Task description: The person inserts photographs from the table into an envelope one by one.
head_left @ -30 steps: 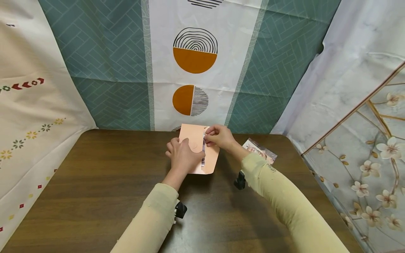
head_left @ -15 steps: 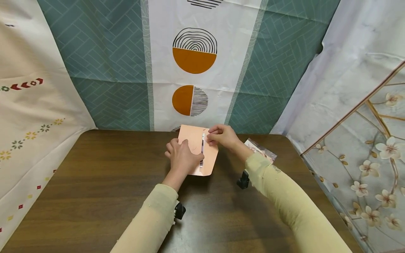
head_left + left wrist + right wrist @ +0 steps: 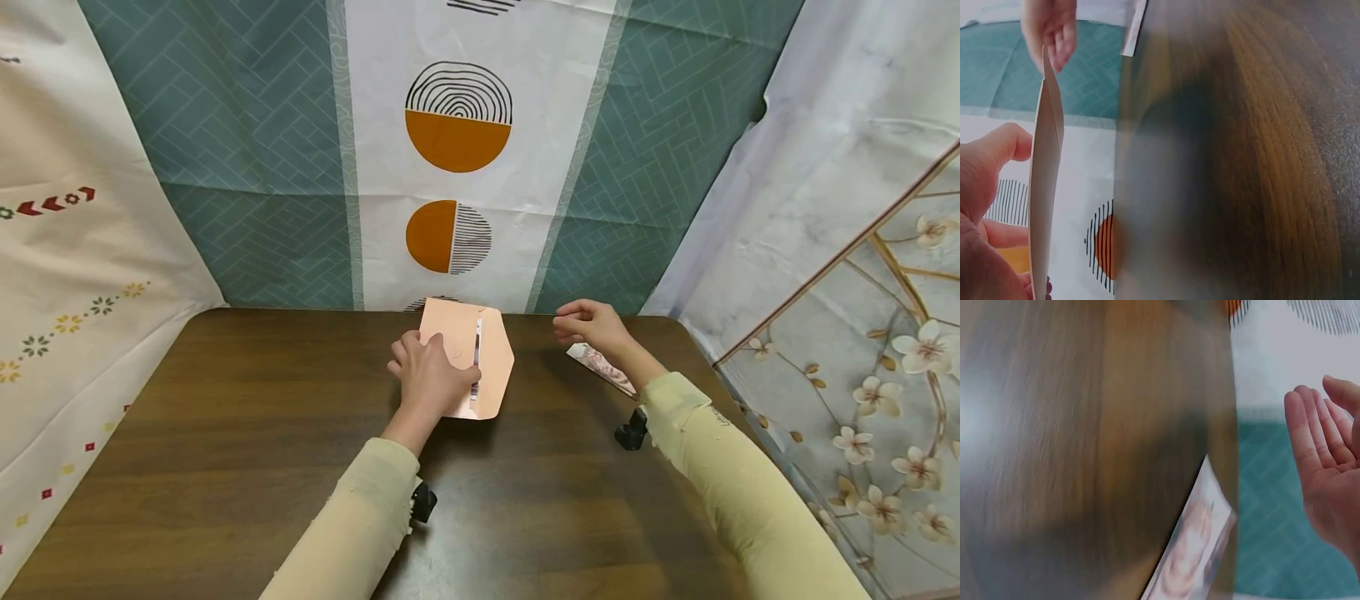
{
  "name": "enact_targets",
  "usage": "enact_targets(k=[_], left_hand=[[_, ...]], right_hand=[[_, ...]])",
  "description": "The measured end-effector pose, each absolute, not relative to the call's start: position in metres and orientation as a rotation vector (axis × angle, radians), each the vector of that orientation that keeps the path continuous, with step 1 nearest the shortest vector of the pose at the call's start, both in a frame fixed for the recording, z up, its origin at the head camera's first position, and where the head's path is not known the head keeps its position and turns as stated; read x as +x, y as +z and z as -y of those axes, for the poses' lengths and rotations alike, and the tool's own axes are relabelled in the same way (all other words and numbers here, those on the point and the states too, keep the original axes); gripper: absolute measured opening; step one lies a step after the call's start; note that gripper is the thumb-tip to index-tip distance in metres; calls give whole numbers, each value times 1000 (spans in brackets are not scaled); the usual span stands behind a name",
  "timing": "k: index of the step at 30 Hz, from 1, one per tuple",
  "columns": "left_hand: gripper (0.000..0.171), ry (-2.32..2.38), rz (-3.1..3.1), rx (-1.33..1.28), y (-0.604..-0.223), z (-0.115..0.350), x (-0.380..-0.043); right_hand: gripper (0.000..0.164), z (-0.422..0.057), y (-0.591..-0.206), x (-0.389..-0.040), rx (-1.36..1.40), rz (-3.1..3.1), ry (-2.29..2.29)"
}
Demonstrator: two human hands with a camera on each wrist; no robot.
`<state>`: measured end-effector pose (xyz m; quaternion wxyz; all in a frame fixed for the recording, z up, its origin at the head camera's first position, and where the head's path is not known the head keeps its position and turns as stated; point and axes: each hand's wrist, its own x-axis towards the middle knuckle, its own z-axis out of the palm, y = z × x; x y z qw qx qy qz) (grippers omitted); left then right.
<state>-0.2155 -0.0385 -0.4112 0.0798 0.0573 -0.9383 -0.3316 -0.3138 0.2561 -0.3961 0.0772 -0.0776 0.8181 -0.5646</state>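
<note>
A peach envelope (image 3: 444, 337) with its flap (image 3: 498, 362) unfolded to the right is held up over the back of the table. My left hand (image 3: 431, 377) grips it, thumb and fingers on its face and a fingertip showing behind it in the left wrist view. Along the flap's fold lies a narrow white strip (image 3: 477, 358) with dark print and barcode-like lines. My right hand (image 3: 596, 327) hovers apart from the envelope with its fingers extended, as the right wrist view (image 3: 1329, 456) shows, and holds nothing. Below it lies a flat pink-and-white printed piece (image 3: 603, 367), partly hidden by the arm.
The brown wooden table (image 3: 247, 450) runs back to a teal and white patterned curtain (image 3: 442, 183). Pale curtains (image 3: 847, 250) hang at both sides. Black wrist cameras (image 3: 632, 430) are strapped under both sleeves.
My right hand has left the envelope's flap and moved right, over the printed piece. My left hand keeps its hold, and the envelope has shifted only slightly.
</note>
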Motion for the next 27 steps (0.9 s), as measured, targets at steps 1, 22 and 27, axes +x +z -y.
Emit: enact_targets(k=[1, 22, 27], left_hand=[[62, -990, 2811, 174, -412, 39, -215], [65, -981, 2829, 193, -417, 38, -216], [68, -971, 2840, 199, -417, 39, -216]], right_hand=[[40, -263, -398, -314, -225, -2467, -1673], [44, -359, -434, -304, -254, -2968, -854], [44, -366, -442, -307, -282, -2966, -823]])
